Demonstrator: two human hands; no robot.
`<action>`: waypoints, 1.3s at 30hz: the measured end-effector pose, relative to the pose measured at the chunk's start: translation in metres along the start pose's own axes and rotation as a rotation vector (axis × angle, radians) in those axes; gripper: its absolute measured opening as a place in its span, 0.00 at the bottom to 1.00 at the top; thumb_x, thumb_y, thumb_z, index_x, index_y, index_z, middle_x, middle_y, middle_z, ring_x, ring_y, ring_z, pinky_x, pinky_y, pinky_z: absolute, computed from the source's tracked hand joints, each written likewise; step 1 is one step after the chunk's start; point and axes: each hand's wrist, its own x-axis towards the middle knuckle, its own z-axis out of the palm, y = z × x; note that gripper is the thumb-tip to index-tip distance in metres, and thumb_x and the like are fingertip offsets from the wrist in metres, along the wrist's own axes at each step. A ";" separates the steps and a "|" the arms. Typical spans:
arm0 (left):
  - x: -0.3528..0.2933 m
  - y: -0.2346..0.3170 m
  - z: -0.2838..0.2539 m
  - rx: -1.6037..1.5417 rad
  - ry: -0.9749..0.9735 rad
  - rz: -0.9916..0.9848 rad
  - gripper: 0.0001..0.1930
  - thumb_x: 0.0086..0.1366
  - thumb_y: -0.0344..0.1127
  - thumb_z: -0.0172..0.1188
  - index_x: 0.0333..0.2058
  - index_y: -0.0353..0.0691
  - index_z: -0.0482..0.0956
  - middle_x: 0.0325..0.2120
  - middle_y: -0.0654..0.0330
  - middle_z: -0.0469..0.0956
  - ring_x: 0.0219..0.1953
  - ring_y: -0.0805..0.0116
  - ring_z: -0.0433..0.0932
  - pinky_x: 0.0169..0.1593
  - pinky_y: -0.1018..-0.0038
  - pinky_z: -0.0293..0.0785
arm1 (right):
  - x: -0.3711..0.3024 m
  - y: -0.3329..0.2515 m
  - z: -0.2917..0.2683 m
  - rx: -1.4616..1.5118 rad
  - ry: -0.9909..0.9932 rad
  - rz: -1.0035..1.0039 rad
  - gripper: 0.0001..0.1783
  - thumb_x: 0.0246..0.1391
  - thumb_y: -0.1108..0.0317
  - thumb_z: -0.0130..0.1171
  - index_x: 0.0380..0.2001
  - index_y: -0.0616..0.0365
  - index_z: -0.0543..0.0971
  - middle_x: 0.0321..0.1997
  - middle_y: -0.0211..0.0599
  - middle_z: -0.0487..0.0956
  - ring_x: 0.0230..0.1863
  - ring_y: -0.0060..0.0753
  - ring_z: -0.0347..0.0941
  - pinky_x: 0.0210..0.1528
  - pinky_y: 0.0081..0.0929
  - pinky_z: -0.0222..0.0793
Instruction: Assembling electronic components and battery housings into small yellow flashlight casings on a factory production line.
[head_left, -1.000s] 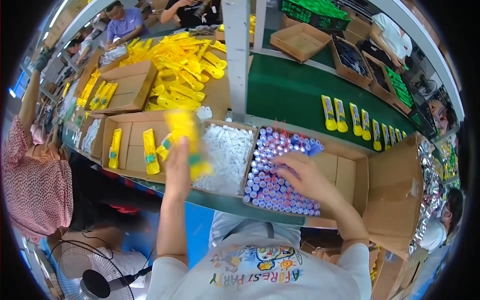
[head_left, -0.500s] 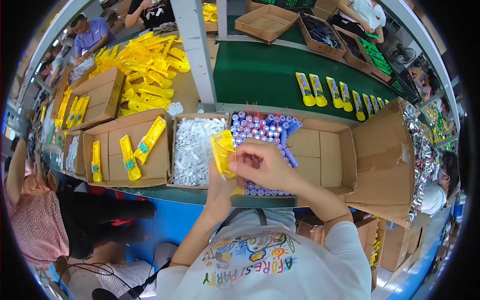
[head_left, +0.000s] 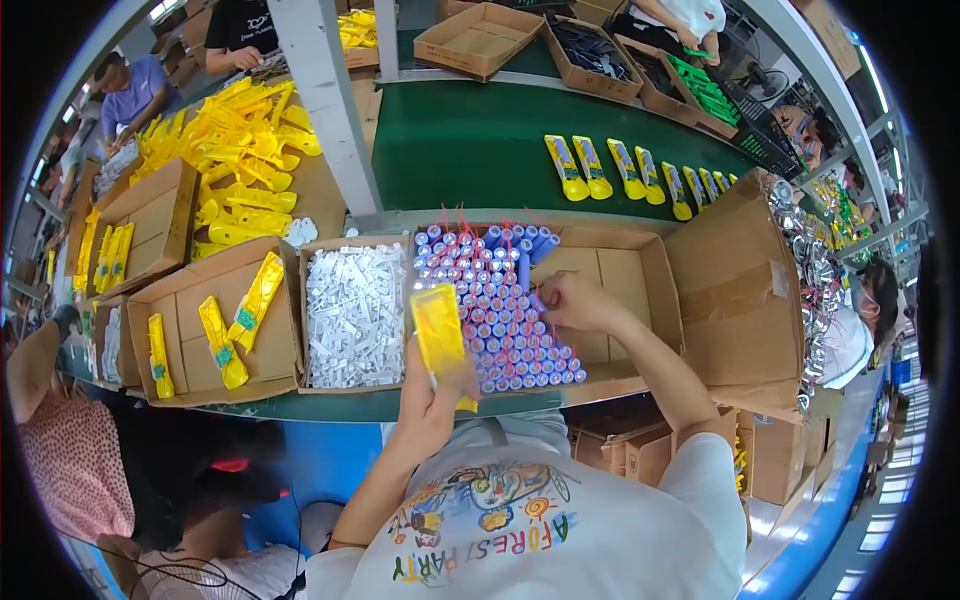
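The left hand point(head_left: 430, 395) gripped a yellow plastic case point(head_left: 438, 325) near its lower end, and the case stood up out of the fingers in front of the left part of the battery box. Blur hid some of the grip. The right hand point(head_left: 575, 300) was bent, its fingers curled in at the right edge of the packed batteries point(head_left: 505, 345); whether it had closed on one of them could not be told.

The batteries were purple with pale ends, most standing upright in close rows, a few lying over at the back, with thin red wires among them. They filled the left part of a cardboard box point(head_left: 640, 275), whose right part showed bare cardboard. Just left of it, a shallow box held a heap of small white pieces point(head_left: 355, 315). Beside that, a third box point(head_left: 185, 315) held three yellow cases with green boards point(head_left: 222, 343), well apart from the right hand. These boxes sat along the counter point(head_left: 350, 405).

To the right rose a tall cardboard flap point(head_left: 735, 300), with shiny silver pieces point(head_left: 815, 285) beyond it. Farther out, a large pile of yellow parts point(head_left: 240, 145) lay past a metal post point(head_left: 330, 110) on its left, and yellow cases with purple batteries point(head_left: 590, 168) lay in a row on a green surface point(head_left: 450, 140).
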 end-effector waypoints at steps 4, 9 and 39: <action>-0.003 0.000 -0.001 -0.067 -0.029 -0.061 0.15 0.69 0.27 0.43 0.53 0.34 0.57 0.34 0.57 0.70 0.29 0.70 0.74 0.34 0.75 0.73 | -0.015 -0.038 -0.010 0.598 0.184 0.109 0.14 0.42 0.68 0.70 0.33 0.63 0.81 0.24 0.35 0.81 0.33 0.23 0.79 0.35 0.23 0.75; -0.008 -0.008 0.008 0.098 -0.048 -0.085 0.24 0.63 0.21 0.38 0.59 0.38 0.50 0.36 0.56 0.70 0.29 0.71 0.73 0.34 0.73 0.76 | -0.037 -0.135 -0.023 1.208 -0.072 0.059 0.14 0.47 0.73 0.69 0.37 0.64 0.79 0.30 0.33 0.81 0.33 0.21 0.79 0.35 0.21 0.77; -0.055 0.003 -0.052 0.106 0.103 -0.183 0.27 0.60 0.31 0.63 0.54 0.33 0.60 0.38 0.54 0.76 0.25 0.69 0.78 0.31 0.74 0.77 | 0.062 -0.216 0.007 0.699 -0.615 -0.425 0.26 0.66 0.51 0.43 0.24 0.61 0.74 0.23 0.34 0.73 0.28 0.18 0.67 0.28 0.27 0.64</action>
